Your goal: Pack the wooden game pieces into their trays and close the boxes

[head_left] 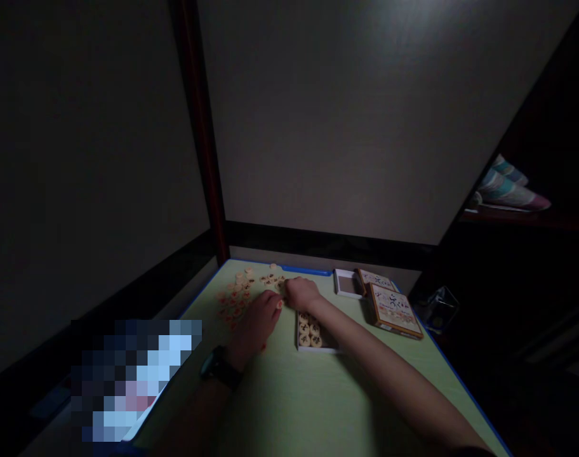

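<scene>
Round wooden Chinese chess pieces [236, 303] lie scattered at the left and back of the green table, some with red and some with dark characters. My left hand [258, 317], a dark watch on its wrist, reaches over them with curled fingers; a Chinese chess piece [279, 304] shows at its fingertips. My right hand [301, 293] is closed above the far end of an open box tray [298, 339], close to several dark-marked pieces. Its fingertips are mostly hidden, so what they hold is unclear. Pieces with dark characters sit in rows in the tray, partly covered by my right forearm.
At the back right stand an empty white-edged box tray [337, 284] and two printed boxes, the nearer box [394, 311] overlapping the other. A blue edge [306, 271] borders the table [289, 393]. Walls rise behind and left. A blurred-out bright patch lies lower left.
</scene>
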A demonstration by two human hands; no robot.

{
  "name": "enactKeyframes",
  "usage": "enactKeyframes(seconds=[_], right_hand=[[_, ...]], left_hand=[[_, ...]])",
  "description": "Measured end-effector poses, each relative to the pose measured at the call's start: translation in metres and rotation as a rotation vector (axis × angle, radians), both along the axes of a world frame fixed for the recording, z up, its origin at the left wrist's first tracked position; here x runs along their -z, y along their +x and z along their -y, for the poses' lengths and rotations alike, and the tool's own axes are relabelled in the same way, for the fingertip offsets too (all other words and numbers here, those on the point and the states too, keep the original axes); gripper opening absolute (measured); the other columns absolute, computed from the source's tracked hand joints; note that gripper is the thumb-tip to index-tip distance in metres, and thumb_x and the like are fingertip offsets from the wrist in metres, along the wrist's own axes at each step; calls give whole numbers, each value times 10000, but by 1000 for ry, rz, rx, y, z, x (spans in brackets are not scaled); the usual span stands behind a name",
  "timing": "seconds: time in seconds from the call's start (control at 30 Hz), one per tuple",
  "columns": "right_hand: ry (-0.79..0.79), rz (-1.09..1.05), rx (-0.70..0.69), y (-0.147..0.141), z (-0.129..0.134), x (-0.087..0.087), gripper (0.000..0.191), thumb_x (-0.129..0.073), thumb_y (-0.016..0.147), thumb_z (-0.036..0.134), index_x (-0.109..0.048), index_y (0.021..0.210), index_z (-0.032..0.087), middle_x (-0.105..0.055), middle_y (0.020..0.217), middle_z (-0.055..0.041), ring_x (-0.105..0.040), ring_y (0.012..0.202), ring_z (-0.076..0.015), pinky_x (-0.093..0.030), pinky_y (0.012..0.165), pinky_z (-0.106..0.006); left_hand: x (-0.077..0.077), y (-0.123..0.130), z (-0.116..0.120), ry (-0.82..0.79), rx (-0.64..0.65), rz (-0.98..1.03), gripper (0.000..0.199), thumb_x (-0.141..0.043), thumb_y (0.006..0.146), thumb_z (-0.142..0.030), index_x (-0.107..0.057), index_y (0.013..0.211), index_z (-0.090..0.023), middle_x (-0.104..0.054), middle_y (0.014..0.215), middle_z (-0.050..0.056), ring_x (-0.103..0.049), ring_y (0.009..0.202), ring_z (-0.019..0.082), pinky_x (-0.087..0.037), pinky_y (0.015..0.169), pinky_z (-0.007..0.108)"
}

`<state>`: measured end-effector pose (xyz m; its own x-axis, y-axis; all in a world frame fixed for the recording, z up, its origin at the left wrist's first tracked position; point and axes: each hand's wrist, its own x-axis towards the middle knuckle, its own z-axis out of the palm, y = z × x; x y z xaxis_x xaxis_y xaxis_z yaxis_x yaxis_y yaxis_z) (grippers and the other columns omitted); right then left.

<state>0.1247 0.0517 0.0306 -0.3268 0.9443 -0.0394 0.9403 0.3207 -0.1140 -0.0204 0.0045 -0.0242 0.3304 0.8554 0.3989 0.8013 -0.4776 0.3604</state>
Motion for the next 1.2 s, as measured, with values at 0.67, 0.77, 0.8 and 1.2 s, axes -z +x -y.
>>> enactKeyframes(seconds=[0.67,0.77,0.8,1.2], right_hand=[[-13,-145,-154,98,61,-32,190,-559,834,51,-628,978,153,-737,925,-71,-677,811,-160,-401,651,-207],[-6,-99,-125,112,80,-18,138,-550,880,116,-638,973,164,-734,901,-76,-669,800,-174,-382,653,-225],[2,-66,-109,113,83,-14,137,-544,892,135,-642,984,164,-735,908,-83,-669,803,-181,-374,651,-232],[20,26,-91,106,84,-4,205,-507,902,138,-675,1015,168,-736,959,-104,-691,849,-194,-377,648,-243]], left_hand=[[9,8,3,62,88,100,275,-434,951,-119,-625,1140,-178,-620,1131,82,-630,1018,193,-515,942,340],[9,10,5,73,102,93,266,-426,961,-134,-634,1120,-180,-627,1116,81,-637,997,189,-521,926,332],[9,11,6,72,103,87,266,-425,962,-135,-637,1117,-178,-629,1120,83,-639,997,189,-522,924,331],[0,9,9,5,85,11,278,-428,951,-152,-662,1100,-169,-644,1130,96,-648,979,205,-535,903,350]])
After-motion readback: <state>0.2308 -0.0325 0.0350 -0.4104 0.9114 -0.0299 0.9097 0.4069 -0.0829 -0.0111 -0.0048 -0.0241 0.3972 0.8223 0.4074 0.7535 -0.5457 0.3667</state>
